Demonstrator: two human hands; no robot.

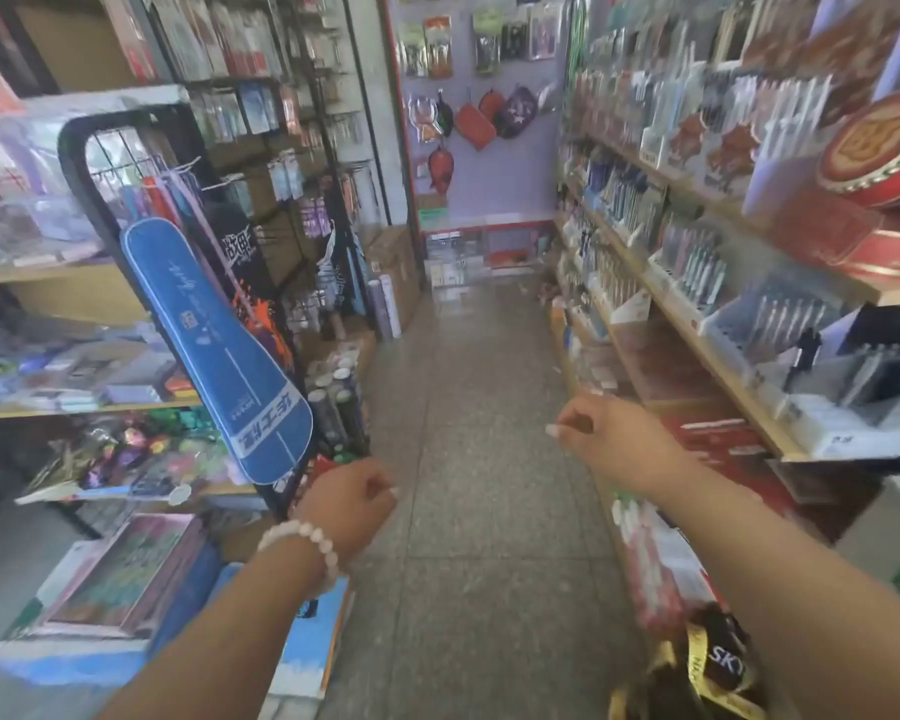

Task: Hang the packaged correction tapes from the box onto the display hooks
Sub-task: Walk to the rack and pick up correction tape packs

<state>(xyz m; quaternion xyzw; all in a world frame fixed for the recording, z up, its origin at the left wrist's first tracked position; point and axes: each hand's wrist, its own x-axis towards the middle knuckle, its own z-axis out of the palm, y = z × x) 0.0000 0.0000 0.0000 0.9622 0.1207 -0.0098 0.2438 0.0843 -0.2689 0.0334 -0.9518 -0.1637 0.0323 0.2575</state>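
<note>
I look down a shop aisle with both arms stretched forward. My left hand (349, 504), with a bead bracelet on the wrist, hangs over the floor with fingers loosely curled and nothing in it. My right hand (601, 433) is further ahead near the right shelves, fingers also curled in, holding nothing I can see. No box of correction tapes shows in view. Black wire display racks with hooks (287, 148) stand on the left, hung with several packaged items.
A blue racket bag (219, 350) hangs from a black rack at left. Shelves of pens (697, 262) line the right side. Stacked boxes and books (126, 579) sit low left. The tiled aisle floor (479, 459) runs to a back pegboard wall (489, 96).
</note>
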